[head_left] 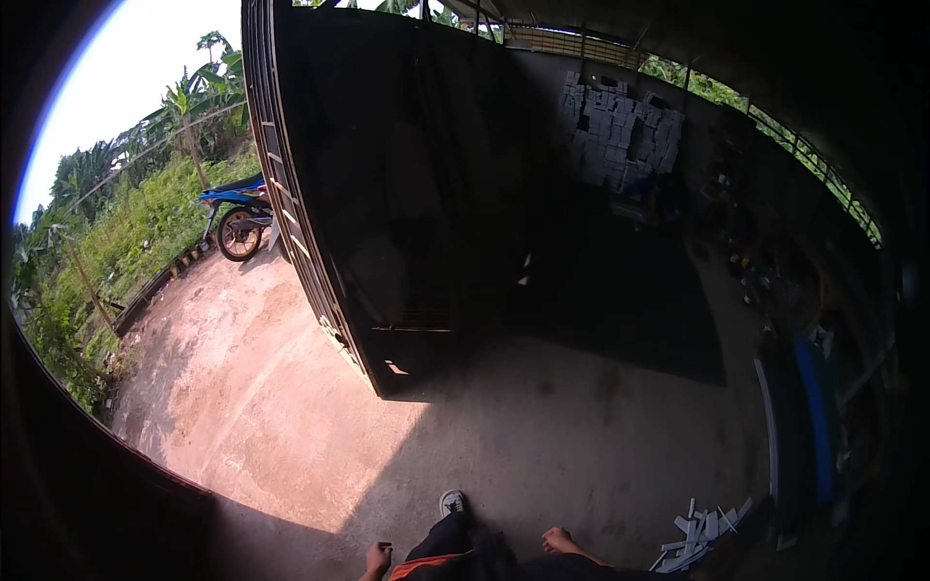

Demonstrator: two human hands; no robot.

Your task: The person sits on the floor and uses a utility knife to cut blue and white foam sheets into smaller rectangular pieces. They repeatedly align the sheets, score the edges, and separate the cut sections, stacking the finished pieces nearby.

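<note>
Low in the head view, my left hand (379, 556) hangs beside my body with its fingers curled in. Nothing shows in it. My right hand (558, 540) is held out on the other side, fingers also curled and no object visible in them. Between the two, a shoe (451, 503) of mine is on the concrete floor (523, 436). Neither hand touches anything I can make out. Nearest to my right hand is a heap of white strips (699, 535) on the floor.
A tall slatted metal gate (300, 223) stands ahead, dark behind. Outside at left, a blue motorcycle (242, 218) is parked on sunlit paving (262, 387). Pale blocks (620, 131) are stacked against the far wall. Long blue and white pieces (812, 416) lie at right.
</note>
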